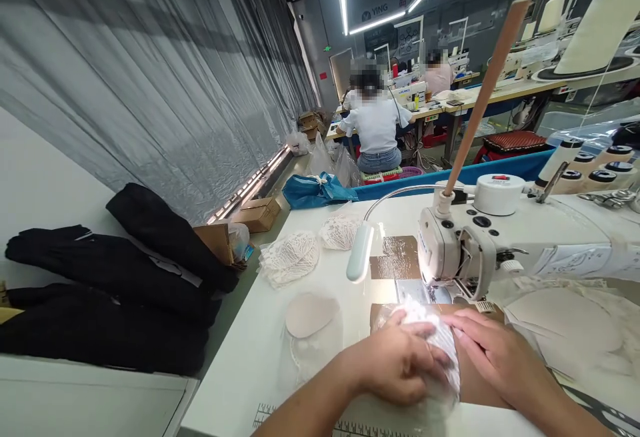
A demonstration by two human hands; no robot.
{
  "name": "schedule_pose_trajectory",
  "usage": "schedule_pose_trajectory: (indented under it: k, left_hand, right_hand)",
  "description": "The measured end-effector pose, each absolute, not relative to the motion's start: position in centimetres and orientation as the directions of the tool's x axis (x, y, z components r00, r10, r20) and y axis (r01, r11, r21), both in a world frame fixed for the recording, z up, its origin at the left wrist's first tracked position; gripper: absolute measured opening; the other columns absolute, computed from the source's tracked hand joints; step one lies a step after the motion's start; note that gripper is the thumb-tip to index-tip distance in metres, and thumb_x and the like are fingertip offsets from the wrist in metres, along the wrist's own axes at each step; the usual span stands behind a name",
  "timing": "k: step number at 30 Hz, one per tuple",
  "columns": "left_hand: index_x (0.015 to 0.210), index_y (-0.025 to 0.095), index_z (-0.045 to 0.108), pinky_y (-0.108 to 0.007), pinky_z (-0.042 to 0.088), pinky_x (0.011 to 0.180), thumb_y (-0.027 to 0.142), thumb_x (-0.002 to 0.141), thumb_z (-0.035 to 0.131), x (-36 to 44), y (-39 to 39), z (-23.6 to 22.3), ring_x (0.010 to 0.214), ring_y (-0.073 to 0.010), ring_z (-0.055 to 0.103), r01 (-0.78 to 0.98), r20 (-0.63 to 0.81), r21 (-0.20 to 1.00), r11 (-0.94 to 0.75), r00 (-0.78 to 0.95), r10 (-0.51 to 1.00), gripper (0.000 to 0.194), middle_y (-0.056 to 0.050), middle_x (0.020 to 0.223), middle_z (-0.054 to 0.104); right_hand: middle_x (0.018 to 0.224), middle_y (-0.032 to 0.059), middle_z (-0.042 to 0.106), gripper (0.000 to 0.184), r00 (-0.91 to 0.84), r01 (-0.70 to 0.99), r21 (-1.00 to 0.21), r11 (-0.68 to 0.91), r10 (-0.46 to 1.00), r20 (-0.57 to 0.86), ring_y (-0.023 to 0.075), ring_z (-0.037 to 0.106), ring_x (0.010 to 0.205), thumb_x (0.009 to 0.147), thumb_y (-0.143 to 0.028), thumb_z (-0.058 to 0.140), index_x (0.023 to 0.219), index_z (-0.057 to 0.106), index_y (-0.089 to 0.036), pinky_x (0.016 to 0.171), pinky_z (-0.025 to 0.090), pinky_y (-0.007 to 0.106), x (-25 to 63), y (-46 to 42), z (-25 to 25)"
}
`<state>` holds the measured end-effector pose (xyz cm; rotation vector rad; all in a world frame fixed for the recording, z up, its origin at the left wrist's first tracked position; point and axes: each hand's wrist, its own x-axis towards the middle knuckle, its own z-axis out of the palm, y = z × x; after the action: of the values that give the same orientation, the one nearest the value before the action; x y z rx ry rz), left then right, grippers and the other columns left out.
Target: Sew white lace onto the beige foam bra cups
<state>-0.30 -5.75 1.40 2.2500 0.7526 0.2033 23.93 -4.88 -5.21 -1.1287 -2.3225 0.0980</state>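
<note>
Grey curtain (175, 90), faintly shiny, is falling in long folds down the left side of the workroom. Black garments (125, 284), matte and bulky, are lying heaped on a white ledge (90, 397) below. Farther back, a co-worker (377, 124) in a white top is sitting, back turned, at another table.

White bench (240, 364), smooth-topped: one openwork lace piece (293, 257), rounded, is resting close to the left edge; a second lace piece (340, 229) is lying near the far edge. Nearer the front, a smooth beige oval (307, 315) is lying against a sheer pale piece (315, 357). Black ruler marks (380, 430) are running along the near edge.

Sewing machine (440, 244), cream-white with a rounded head, is standing toward the right; a round wooden rod (493, 84) is rising at a slant from its top. A pale lamp (360, 252) is hanging on a ribbed metal gooseneck to the head's left.

White lace cloth (445, 344), soft and ridged in look, is lying over a smooth brown board (483, 387), in front of the machine, toward the near edge. Left hand (405, 364) is bending over it, fingers curved onto the cloth; blur is hiding whether they are gripping. Right hand (500, 350) is resting nearly flat, clasping nothing, fingers extended, tips meeting the cloth's right border. Thin, rounded beige sheets (570, 320) are overlapping farther right.
</note>
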Motion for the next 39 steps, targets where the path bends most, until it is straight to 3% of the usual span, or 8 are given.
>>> schedule_pose_trajectory:
  k: [4,7,11,14,17,25,34,39]
  left_hand:
    - [0.109,0.021,0.066,-0.038,0.032,0.113,0.012,0.08,0.048,0.1,-7.3,1.9,0.123,-0.0207,0.054,0.454,0.157,0.668,-0.589,0.688,0.709,0.035,-0.003,0.12,0.067]
    - [0.116,0.015,0.062,-0.035,0.044,0.104,0.02,0.088,0.048,1.0,-6.9,1.4,0.115,-0.0216,0.059,0.569,0.181,0.584,-0.579,0.604,0.776,0.031,-0.009,0.122,0.065]
    - [0.121,0.014,0.061,-0.043,0.041,0.106,0.024,0.09,0.049,2.3,-5.5,0.3,0.122,-0.0274,0.053,0.611,0.122,0.441,-0.657,0.684,0.719,0.034,-0.012,0.132,0.06]
    - [0.124,0.012,0.06,-0.039,0.045,0.103,0.022,0.088,0.05,2.7,-4.8,0.0,0.119,-0.0262,0.056,0.618,0.085,0.412,-0.67,0.706,0.703,0.039,-0.013,0.132,0.059]
    - [0.13,0.012,0.056,-0.043,0.043,0.105,0.028,0.087,0.052,2.4,-4.7,-0.1,0.124,-0.0291,0.052,0.674,0.071,0.376,-0.636,0.663,0.745,0.046,-0.012,0.139,0.054]
    - [0.136,0.013,0.052,-0.045,0.04,0.108,0.035,0.084,0.054,1.3,-3.4,-0.7,0.126,-0.0291,0.049,0.669,0.076,0.338,-0.661,0.681,0.728,0.056,-0.012,0.143,0.05]
    - [0.136,0.014,0.05,-0.042,0.036,0.111,0.029,0.081,0.054,-0.1,-0.6,-0.1,0.132,-0.0279,0.044,0.554,0.048,0.299,-0.777,0.805,0.592,0.058,-0.013,0.144,0.048]
    - [0.12,0.016,0.061,-0.039,0.043,0.101,0.02,0.082,0.052,0.1,-2.5,0.5,0.119,-0.0267,0.053,0.599,0.141,0.29,-0.746,0.744,0.653,0.039,-0.013,0.133,0.055]
  right_hand:
    - [0.101,0.005,0.075,0.033,-0.506,0.707,-0.282,0.649,0.742,0.439,0.0184,0.071,0.094,0.095,-0.02,0.037,0.103,0.069,-0.021,0.073,0.059,0.027,23.8,-5.0,-4.8]
    - [0.101,0.0061,0.073,0.034,-0.524,0.7,-0.261,0.665,0.727,0.444,0.0183,0.07,0.09,0.093,-0.018,0.036,0.105,0.069,-0.02,0.071,0.058,0.027,23.4,-5.0,-4.4]
    - [0.082,0.0047,0.068,0.035,-0.534,0.727,-0.208,0.654,0.729,0.428,0.0195,0.066,0.071,0.085,-0.009,0.04,0.098,0.069,-0.023,0.058,0.05,0.029,23.0,-5.2,-4.0]
    - [0.079,0.0047,0.066,0.036,-0.499,0.768,-0.175,0.616,0.748,0.438,0.02,0.061,0.068,0.077,-0.006,0.047,0.098,0.07,-0.024,0.06,0.044,0.03,23.0,-5.2,-4.0]
    - [0.082,0.0043,0.067,0.039,-0.466,0.795,-0.168,0.584,0.763,0.448,0.0188,0.058,0.067,0.073,-0.005,0.05,0.1,0.07,-0.025,0.062,0.041,0.03,23.0,-5.3,-4.0]
    - [0.078,0.0048,0.067,0.04,-0.452,0.812,-0.162,0.56,0.78,0.432,0.0176,0.055,0.057,0.078,-0.004,0.043,0.099,0.072,-0.023,0.057,0.037,0.031,22.3,-5.0,-3.7]
    - [0.09,0.0061,0.071,0.042,-0.495,0.78,-0.166,0.603,0.758,0.426,0.0185,0.064,0.069,0.08,-0.004,0.04,0.104,0.069,-0.023,0.058,0.044,0.028,22.2,-5.0,-4.3]
    - [0.083,0.005,0.072,0.036,-0.496,0.767,-0.204,0.608,0.765,0.411,0.0175,0.067,0.068,0.085,-0.01,0.039,0.098,0.069,-0.025,0.056,0.05,0.025,23.6,-5.0,-5.1]
